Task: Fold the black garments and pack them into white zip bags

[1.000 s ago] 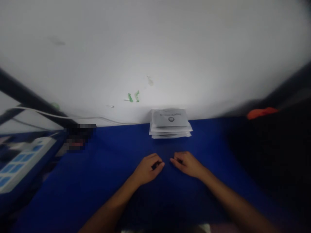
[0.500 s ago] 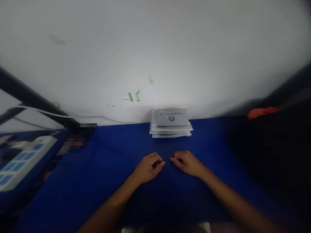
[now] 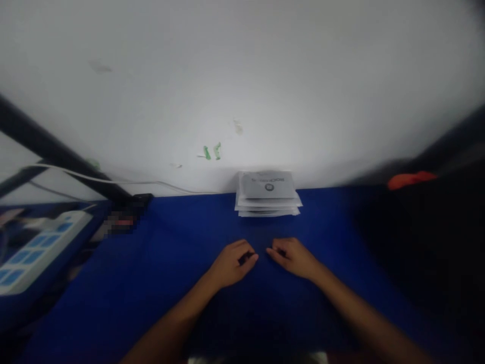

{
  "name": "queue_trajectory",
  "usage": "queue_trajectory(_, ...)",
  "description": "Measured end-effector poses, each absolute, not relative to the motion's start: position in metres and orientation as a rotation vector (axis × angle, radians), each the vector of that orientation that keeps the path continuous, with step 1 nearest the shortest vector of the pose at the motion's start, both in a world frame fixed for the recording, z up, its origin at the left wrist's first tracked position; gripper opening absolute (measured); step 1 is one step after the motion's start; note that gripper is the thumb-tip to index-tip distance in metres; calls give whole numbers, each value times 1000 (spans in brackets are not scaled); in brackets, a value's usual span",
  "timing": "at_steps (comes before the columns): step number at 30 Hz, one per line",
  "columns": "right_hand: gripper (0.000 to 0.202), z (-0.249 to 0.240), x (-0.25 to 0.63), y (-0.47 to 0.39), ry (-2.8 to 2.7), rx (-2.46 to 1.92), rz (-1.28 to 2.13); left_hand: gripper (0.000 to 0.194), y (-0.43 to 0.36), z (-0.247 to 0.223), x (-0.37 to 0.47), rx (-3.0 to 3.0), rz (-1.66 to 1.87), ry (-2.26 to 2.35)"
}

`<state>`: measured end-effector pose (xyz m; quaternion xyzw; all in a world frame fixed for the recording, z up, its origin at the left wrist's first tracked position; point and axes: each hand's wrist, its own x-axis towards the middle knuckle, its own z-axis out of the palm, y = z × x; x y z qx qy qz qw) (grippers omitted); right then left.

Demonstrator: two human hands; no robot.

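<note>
"Where is the stack of packets (image 3: 269,186) placed?"
"On the bench (image 3: 182,227), near the wall (image 3: 326,101), straight ahead of the left hand (image 3: 232,263) and the right hand (image 3: 294,258); its long side is laid left to right."
"And the fingers?"
"Loosely curled on the 2 hands, a gap left at each thumb; nothing is seen gripped. Neither hand is set clearly nearer."
"Contents?"
"Hidden in the packets; they cannot be made out."

Forearms (image 3: 185,314) angle inward, left hand (image 3: 232,264) and right hand (image 3: 293,258) loosely curled, near but apart.
</note>
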<state>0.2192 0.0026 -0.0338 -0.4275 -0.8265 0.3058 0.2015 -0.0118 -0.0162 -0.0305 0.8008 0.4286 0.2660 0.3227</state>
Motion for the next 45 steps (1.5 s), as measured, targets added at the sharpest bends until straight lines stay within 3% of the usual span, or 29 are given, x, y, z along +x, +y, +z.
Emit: queue_trajectory(45, 34, -32, 220, 3, -2305, -1198, 871, 18, -15, -31, -12, 2105, 680, 1115)
